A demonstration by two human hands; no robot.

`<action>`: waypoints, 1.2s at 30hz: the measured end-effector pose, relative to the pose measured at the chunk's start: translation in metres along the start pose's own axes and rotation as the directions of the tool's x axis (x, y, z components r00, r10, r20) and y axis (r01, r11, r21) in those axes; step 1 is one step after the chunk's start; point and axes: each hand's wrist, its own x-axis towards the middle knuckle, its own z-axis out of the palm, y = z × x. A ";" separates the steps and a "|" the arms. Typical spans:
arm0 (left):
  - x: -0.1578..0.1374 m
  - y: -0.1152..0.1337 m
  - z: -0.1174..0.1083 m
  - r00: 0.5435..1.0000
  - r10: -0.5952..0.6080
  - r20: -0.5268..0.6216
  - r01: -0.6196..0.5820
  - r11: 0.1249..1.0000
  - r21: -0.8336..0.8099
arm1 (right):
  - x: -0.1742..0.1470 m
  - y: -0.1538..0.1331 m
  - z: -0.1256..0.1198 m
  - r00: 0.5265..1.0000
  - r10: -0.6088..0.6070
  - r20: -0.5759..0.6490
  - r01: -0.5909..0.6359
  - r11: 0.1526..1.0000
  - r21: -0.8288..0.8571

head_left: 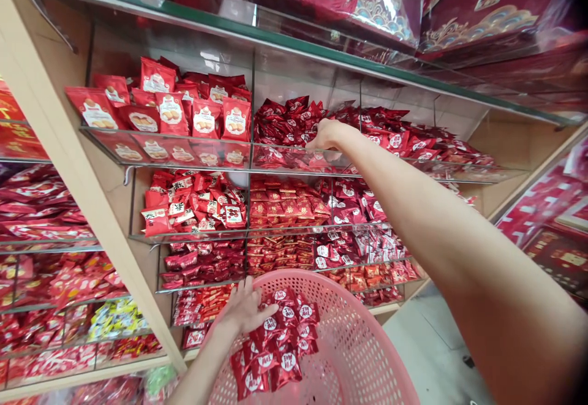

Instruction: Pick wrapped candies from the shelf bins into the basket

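Observation:
My left hand (245, 308) is closed on the rim of a pink perforated plastic basket (376, 344), with the thumb stretched over the inside. Small dark-red wrapped snack packets (278, 334) with white round labels lie in the basket, below and beside that thumb. Reaching up to the shelf, my right hand (325, 136) is among similar dark-red packets (289, 117) behind a clear front lip. Its fingers are curled down and partly hidden, so what they hold cannot be made out.
Red cookie packets (172, 111) fill the bin to the left of my right hand. Glass shelves (294, 43) overhang it, with maroon gift boxes (335, 0) above. Lower bins hold more red sweets (285, 209). A wooden upright (87, 178) stands left; tiled floor (436, 337) shows at right.

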 end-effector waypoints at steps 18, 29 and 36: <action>0.000 0.001 0.000 0.997 -0.029 0.065 0.031 0.999 -0.023 | -0.017 0.015 0.010 0.973 -0.053 -0.226 0.093 0.981 0.171; -0.002 0.002 0.000 0.997 -0.040 0.063 0.041 0.999 -0.013 | -0.017 0.024 0.023 0.891 0.015 -0.453 0.154 0.931 0.332; -0.002 0.003 0.000 0.997 -0.037 0.062 0.039 0.999 -0.021 | -0.013 0.020 0.019 0.950 0.016 -0.312 0.090 0.943 0.322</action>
